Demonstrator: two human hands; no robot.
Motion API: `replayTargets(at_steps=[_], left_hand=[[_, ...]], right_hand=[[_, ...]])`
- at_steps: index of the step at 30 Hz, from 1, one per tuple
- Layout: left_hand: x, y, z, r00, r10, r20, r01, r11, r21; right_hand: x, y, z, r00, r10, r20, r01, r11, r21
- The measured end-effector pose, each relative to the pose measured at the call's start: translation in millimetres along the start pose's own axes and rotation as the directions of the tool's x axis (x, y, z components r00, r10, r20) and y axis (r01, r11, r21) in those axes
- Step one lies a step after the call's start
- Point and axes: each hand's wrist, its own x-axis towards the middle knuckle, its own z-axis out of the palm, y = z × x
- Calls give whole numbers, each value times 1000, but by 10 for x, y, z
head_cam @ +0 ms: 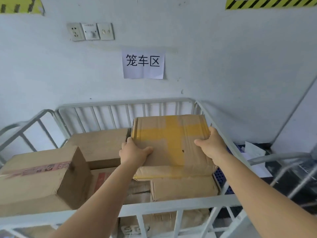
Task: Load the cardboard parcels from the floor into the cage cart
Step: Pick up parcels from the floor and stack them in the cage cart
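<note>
The white cage cart sits right up against the wall and it's pretty full of cardboard boxes. Biggest one in there is the box with red tape at the near left, a plain brown box lies behind it toward the back rail, and another brown box is at the near right, under the one being held.

The parcel with the yellow tape cross is up over the right side of the cart, above the other boxes, gripped from both sides. Left hand has its thumb laid over the top face near the left edge, other fingers hidden underneath. Right hand clamps the right edge, thumb on top, fingers curled round the side.
</note>
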Motion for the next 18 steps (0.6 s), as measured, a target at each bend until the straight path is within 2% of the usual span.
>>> replayTargets(at_steps=[3, 6, 12, 18], left_hand=[[203, 32, 348, 999, -28, 40, 27, 999, 26], [415, 72, 659, 996, -72, 51, 67, 994, 83], [945, 105, 1257, 977, -187, 106, 165, 968, 187], [1202, 58, 1794, 940, -305, 155, 270, 940, 208]], right_hand=[[376, 221, 33, 999, 52, -2, -52, 999, -11], [805, 406, 96, 994, 97, 53, -94, 994, -54], [1542, 764, 259, 971, 195, 137, -165, 966, -201], [2063, 1055, 374, 957, 230, 178, -160, 927, -338]])
